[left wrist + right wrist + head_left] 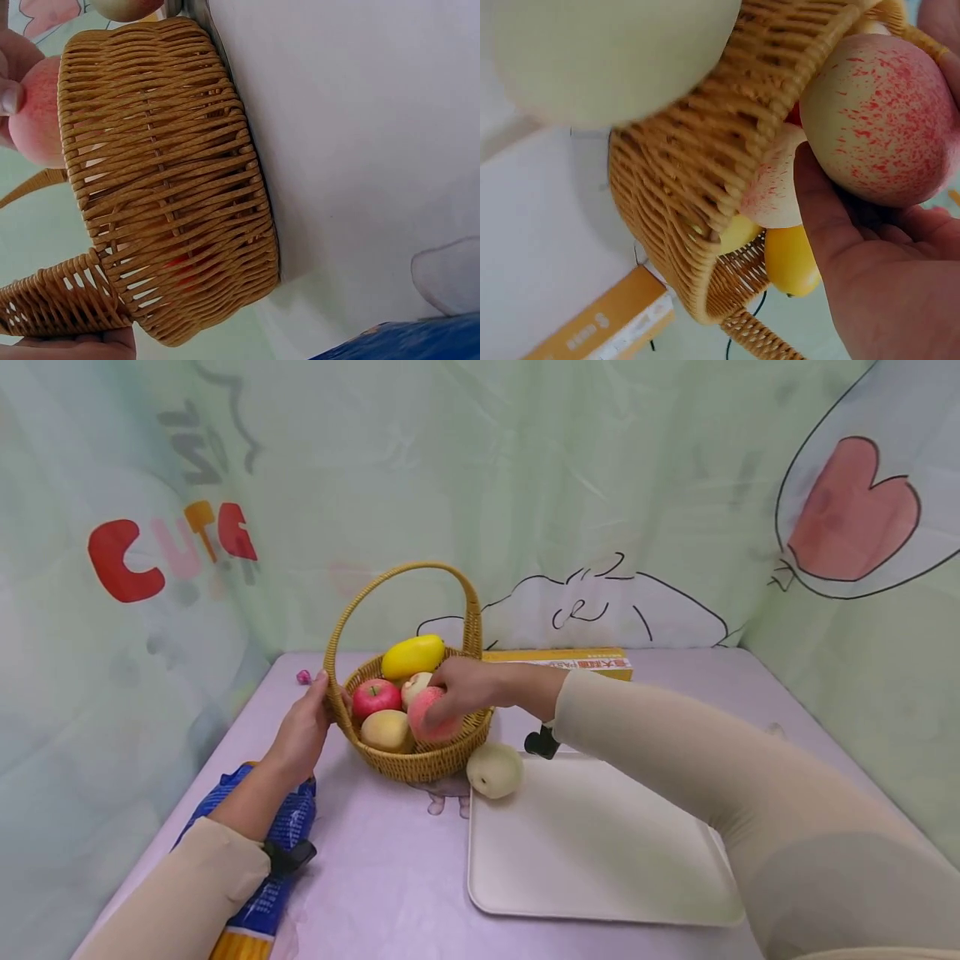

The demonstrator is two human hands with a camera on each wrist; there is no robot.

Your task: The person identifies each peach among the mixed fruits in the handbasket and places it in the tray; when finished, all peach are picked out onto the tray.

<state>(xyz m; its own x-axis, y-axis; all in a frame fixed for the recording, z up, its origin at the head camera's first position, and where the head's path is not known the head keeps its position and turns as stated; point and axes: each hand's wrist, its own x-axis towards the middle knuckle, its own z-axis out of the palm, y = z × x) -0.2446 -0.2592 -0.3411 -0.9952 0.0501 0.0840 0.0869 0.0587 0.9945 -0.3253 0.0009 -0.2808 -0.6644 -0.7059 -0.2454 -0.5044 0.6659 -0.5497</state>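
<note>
A woven wicker basket [420, 767] with a tall arched handle stands on the table. My left hand [303, 731] grips the left foot of that handle; its fingers [90, 346] show against the handle in the left wrist view. My right hand [468, 685] holds a pink-speckled peach [885, 120] over the basket's right half, at rim height. Inside the basket lie a red apple [376, 697], a long yellow fruit [414, 657], a yellowish round fruit [387, 731] and a pale peach [776, 184], partly covered by my right hand.
A pale green round fruit [495, 771] sits at the near-left corner region of a white tray [600, 852], beside the basket. Behind is a yellow box [600, 660]. A blue package [281, 827] lies under my left forearm. A small pink object [303, 677] lies far left.
</note>
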